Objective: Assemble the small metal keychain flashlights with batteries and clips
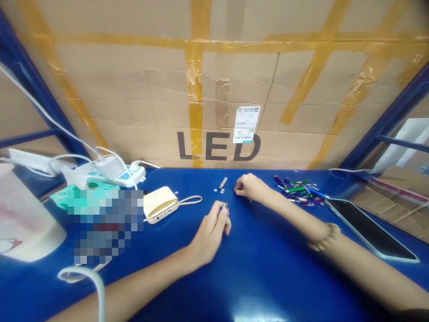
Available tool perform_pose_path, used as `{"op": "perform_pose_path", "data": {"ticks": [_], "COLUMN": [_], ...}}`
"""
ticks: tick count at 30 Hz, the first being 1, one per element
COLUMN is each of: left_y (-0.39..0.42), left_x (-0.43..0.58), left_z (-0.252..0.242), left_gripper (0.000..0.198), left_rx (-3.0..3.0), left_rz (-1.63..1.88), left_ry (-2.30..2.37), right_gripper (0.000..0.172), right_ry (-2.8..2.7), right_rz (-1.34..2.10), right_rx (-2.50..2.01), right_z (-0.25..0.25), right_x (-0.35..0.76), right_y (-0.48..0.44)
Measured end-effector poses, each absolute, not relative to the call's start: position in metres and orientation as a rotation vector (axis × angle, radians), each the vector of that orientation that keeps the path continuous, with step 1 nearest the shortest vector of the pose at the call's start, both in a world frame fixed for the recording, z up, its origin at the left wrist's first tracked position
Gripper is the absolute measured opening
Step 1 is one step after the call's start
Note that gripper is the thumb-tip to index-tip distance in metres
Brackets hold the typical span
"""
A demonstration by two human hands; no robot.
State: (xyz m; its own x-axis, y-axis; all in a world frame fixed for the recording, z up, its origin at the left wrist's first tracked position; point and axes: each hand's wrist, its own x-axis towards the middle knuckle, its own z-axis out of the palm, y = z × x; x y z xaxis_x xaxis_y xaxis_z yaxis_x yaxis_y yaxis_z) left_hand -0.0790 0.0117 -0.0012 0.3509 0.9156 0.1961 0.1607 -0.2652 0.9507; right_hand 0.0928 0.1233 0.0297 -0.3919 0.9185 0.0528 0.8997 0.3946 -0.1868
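Note:
My left hand [211, 232] rests on the blue table [261, 268] with its fingers pinched round a small metal cylinder [225, 206] at the fingertips. My right hand [250, 187] lies farther back, fingers curled and pressed to the table near several tiny round discs [219, 190]; what it grips is hidden. A small silver cylinder [223, 182] lies loose just behind those discs. A bead bracelet [324, 237] sits on my right wrist.
A pile of coloured pen-like pieces [298, 190] lies right of my right hand, beside a dark phone [370, 229]. A white power bank [160, 204] with a cord, a power strip [110, 174] and a blurred patch are at left. A taped cardboard wall [214, 89] closes the back.

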Motion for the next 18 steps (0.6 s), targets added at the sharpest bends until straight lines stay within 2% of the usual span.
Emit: {"op": "perform_pose_path", "data": {"ticks": [3, 6, 12, 16, 18], "left_y": [0.011, 0.01, 0.011, 0.012, 0.012], "left_x": [-0.08, -0.079, -0.077, -0.076, -0.075], "left_z": [-0.002, -0.002, -0.003, -0.002, -0.001], "left_gripper": [0.032, 0.034, 0.034, 0.033, 0.032], "left_rx": [1.595, 1.538, 1.516, 1.519, 1.517], "left_rz": [1.068, 1.088, 1.057, 1.032, 1.025], "left_ry": [0.975, 0.995, 1.007, 1.018, 1.027], "right_gripper": [0.012, 0.031, 0.043, 0.061, 0.055], "right_ry": [-2.618, -2.488, -2.123, -2.36, -2.476], "right_rz": [0.423, 0.456, 0.102, 0.27, 0.346], "right_rx": [-1.389, -1.151, -1.465, -1.445, -1.423], "right_z": [0.037, 0.041, 0.029, 0.013, 0.009], "right_x": [0.111, 0.142, 0.194, 0.187, 0.178], "right_y": [0.109, 0.099, 0.103, 0.102, 0.098]}}
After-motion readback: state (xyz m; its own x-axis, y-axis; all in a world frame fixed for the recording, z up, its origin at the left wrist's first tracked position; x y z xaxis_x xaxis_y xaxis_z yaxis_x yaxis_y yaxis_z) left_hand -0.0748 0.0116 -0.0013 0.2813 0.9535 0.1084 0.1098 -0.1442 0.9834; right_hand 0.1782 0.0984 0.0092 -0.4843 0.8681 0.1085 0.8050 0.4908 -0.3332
